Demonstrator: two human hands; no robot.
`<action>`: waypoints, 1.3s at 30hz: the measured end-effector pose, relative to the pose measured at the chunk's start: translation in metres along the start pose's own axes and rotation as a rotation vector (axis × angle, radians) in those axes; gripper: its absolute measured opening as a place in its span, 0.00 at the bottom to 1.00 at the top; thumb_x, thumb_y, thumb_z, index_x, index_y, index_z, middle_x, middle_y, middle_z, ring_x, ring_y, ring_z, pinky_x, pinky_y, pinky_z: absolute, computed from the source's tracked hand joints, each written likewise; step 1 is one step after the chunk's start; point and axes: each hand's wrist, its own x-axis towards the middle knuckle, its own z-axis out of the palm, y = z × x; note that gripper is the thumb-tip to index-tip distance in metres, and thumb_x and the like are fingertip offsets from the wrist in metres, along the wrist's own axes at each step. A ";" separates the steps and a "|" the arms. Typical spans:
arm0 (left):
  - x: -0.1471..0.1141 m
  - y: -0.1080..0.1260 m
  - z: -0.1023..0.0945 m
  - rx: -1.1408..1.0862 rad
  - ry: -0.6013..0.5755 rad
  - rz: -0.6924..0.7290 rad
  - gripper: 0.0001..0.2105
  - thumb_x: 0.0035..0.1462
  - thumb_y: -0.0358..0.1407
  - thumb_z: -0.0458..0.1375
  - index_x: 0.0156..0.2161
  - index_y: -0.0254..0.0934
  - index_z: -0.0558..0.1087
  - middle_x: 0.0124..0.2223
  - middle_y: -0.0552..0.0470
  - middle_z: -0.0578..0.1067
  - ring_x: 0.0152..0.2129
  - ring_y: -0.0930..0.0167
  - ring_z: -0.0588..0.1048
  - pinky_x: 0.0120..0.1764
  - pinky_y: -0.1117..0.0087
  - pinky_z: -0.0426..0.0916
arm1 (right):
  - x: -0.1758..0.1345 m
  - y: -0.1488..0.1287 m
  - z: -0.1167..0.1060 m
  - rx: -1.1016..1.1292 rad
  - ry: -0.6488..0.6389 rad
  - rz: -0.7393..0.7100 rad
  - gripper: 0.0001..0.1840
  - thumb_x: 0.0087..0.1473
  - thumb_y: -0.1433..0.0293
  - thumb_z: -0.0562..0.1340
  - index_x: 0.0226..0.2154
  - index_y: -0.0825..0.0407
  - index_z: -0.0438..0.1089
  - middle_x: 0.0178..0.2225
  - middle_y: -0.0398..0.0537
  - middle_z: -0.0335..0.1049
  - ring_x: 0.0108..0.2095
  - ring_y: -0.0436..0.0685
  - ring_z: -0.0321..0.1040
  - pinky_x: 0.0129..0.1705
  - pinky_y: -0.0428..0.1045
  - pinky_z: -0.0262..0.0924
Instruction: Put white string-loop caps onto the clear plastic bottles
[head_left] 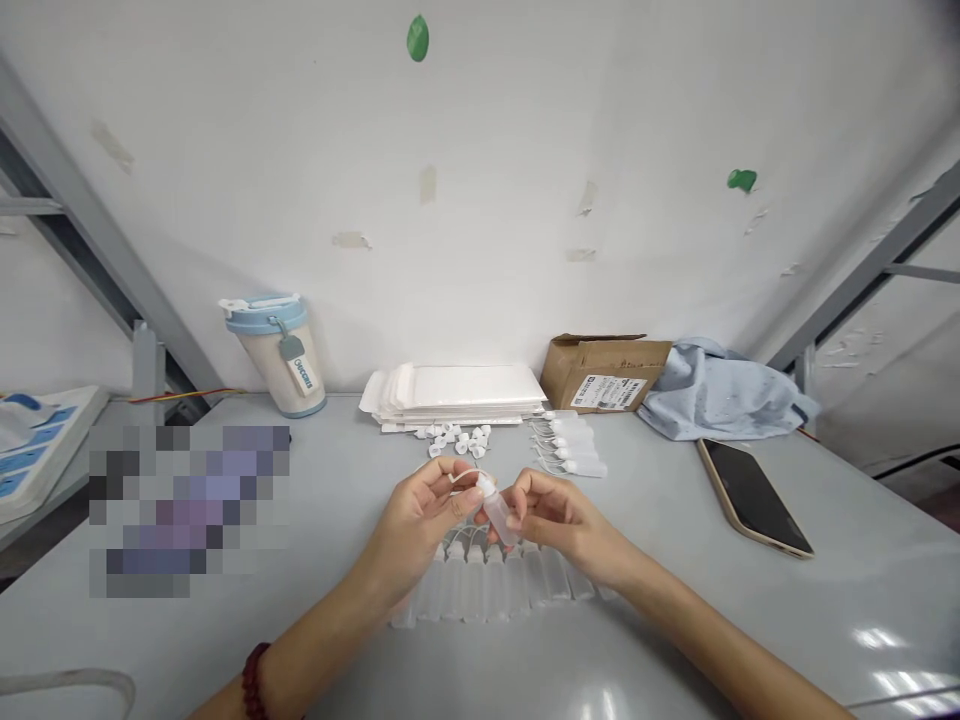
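Note:
Above the table's front part, a small translucent squeeze bottle [498, 512] with a white top is held tilted between both hands. My left hand [424, 510] pinches it at the white top, where a thin pale strip curves over. My right hand [553, 515] grips its body near the bottom. Just under my hands lies a row of similar translucent bottles [474, 585], partly hidden by them. Beyond my hands is a loose pile of small white caps [457, 438]. Further right, several bottles with thin strips at their tops [570, 440] lie side by side.
A stack of white envelopes [465, 388] lies against the wall, beside a cardboard box [604, 372] and a light blue cloth [720, 390]. A phone [754, 497] rests at right. At left stand a tumbler [281, 350], a power strip [52, 440] and a blurred-out object [195, 510].

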 end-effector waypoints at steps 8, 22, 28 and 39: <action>0.000 0.005 0.001 0.001 -0.068 -0.017 0.08 0.53 0.38 0.58 0.38 0.38 0.69 0.34 0.52 0.73 0.28 0.72 0.72 0.38 0.67 0.66 | 0.000 -0.001 0.002 0.086 -0.005 0.054 0.13 0.51 0.67 0.63 0.25 0.53 0.57 0.30 0.45 0.68 0.32 0.52 0.69 0.36 0.49 0.59; 0.002 0.007 -0.003 -0.031 -0.240 -0.010 0.10 0.57 0.40 0.56 0.42 0.40 0.69 0.26 0.57 0.68 0.24 0.72 0.72 0.35 0.67 0.66 | -0.001 -0.001 0.002 0.262 -0.067 0.095 0.16 0.49 0.66 0.65 0.24 0.52 0.56 0.32 0.49 0.71 0.33 0.53 0.70 0.35 0.49 0.61; 0.003 0.008 -0.003 0.002 -0.219 -0.025 0.09 0.57 0.39 0.55 0.40 0.38 0.71 0.25 0.56 0.69 0.24 0.72 0.71 0.36 0.68 0.64 | -0.001 0.000 0.003 0.266 -0.069 0.089 0.13 0.52 0.69 0.63 0.25 0.53 0.56 0.33 0.50 0.72 0.33 0.53 0.71 0.35 0.48 0.60; 0.006 0.010 -0.016 0.127 -0.219 -0.066 0.09 0.53 0.38 0.59 0.40 0.39 0.71 0.30 0.54 0.74 0.30 0.71 0.72 0.39 0.69 0.62 | -0.002 0.003 0.004 0.211 -0.017 0.127 0.13 0.49 0.71 0.64 0.26 0.53 0.56 0.31 0.52 0.74 0.27 0.51 0.70 0.27 0.45 0.59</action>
